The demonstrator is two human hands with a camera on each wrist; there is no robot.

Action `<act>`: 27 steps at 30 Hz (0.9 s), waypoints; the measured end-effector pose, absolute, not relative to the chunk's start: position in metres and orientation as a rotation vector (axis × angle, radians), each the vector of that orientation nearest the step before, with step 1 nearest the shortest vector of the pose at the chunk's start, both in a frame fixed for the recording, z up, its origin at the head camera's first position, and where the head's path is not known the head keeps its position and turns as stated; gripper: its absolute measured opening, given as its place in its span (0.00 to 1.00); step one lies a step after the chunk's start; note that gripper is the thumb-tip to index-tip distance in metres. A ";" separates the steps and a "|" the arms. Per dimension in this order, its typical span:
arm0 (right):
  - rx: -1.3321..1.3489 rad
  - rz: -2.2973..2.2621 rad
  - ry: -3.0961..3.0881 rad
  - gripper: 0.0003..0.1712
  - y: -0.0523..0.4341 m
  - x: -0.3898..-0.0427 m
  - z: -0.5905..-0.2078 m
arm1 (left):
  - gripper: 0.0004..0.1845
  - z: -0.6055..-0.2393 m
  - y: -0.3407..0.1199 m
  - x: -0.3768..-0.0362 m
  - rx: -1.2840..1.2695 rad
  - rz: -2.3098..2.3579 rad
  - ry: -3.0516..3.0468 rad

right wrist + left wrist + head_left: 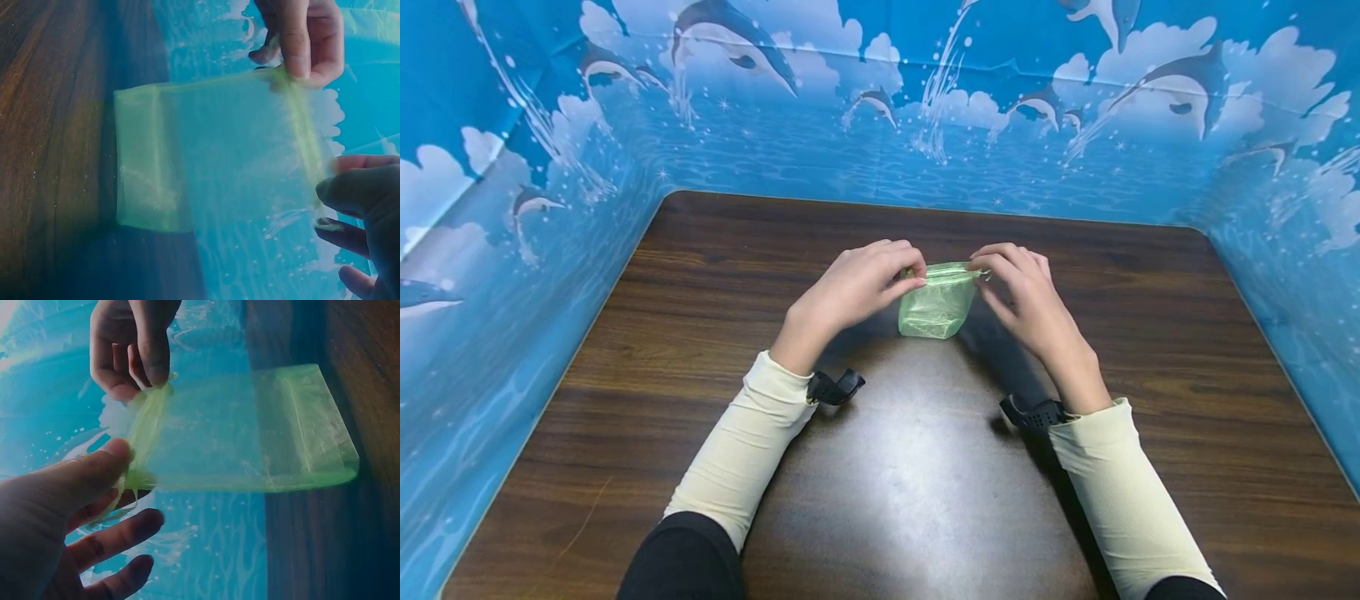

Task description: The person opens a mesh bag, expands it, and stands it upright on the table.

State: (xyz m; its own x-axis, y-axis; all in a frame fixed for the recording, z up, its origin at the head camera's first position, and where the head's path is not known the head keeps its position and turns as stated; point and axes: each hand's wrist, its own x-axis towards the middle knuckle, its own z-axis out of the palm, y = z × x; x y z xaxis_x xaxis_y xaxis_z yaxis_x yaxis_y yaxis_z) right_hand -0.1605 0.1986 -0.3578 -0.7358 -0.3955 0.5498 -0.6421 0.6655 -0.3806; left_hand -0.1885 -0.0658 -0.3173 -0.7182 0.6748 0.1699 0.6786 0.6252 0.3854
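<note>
1. My left hand, just left of centre in the head view, pinches one end of the bag's gathered band between thumb and forefinger; in the left wrist view its other fingers are spread loosely, at lower left.
2. My right hand, right of centre in the head view, has the band's other end in its fingertips, with the remaining fingers loosely bent.
3. Between them, just right of the head view's centre, I hold the sheer green bag, its banded edge uppermost. I cannot tell whether its lower end touches the table.
4. A thin cord hangs in a loop by my left fingers, at lower left in the left wrist view.
5. The wood-grain table fills the lower middle of the head view, a bright glare towards the bottom.
6. I wear cream sleeves and black wristbands.
7. A blue dolphin-print backdrop runs across the top and down both sides.
</note>
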 end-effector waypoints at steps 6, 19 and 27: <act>0.794 0.841 -2.477 0.11 0.198 -0.160 -0.354 | 0.09 -0.316 -0.066 -0.190 -1.205 -0.653 -2.835; 0.602 0.962 -2.403 0.14 0.203 -0.159 -0.345 | 0.24 -0.308 -0.078 -0.193 -1.069 -0.796 -2.833; 0.396 0.975 -2.589 0.17 0.222 -0.161 -0.345 | 0.24 -0.309 -0.102 -0.202 -0.723 -0.688 -3.046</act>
State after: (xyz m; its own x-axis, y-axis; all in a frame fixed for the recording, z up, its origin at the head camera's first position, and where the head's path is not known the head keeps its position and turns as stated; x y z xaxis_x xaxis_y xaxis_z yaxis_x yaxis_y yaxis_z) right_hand -0.1608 0.2216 -0.3445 -0.9015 -0.1359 0.4109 -0.3732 0.7249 -0.5790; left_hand -0.2024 -0.1017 -0.3088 -0.8963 0.4419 0.0364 0.4146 0.8063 0.4218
